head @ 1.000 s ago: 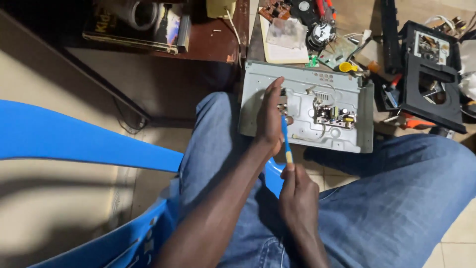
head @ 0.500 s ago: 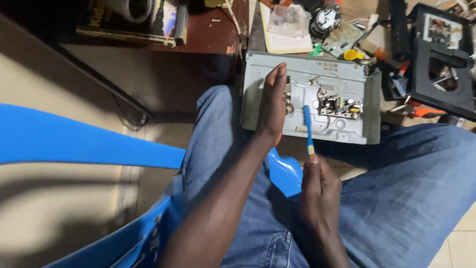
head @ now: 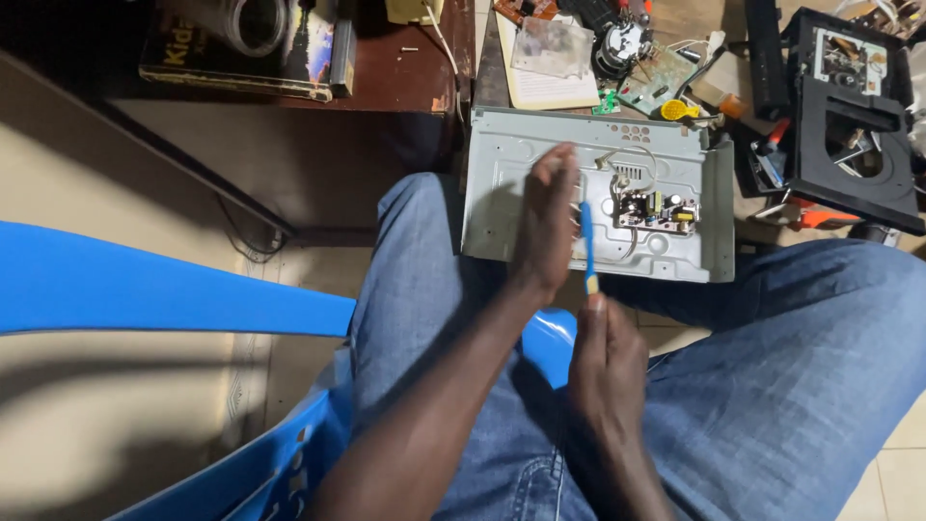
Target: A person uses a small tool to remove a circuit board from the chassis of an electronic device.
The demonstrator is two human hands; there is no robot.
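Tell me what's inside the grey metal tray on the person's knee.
Inside the grey metal tray sits a small circuit board with white wires. The left hand covers part of the middle.

You've got a grey metal chassis (head: 502,203) carrying a small board (head: 656,210) with yellow and black parts, a blue-shafted tool (head: 586,241) with a yellowish end, blue denim jeans (head: 801,386), a blue plastic chair (head: 145,289), and a black drive frame (head: 849,125).

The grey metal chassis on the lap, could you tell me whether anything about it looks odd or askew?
The grey metal chassis lies open with no cover, its small circuit board and loose wires exposed. It rests on one knee, its far edge reaching toward the cluttered table, steadied by the left hand. No damage is visible.
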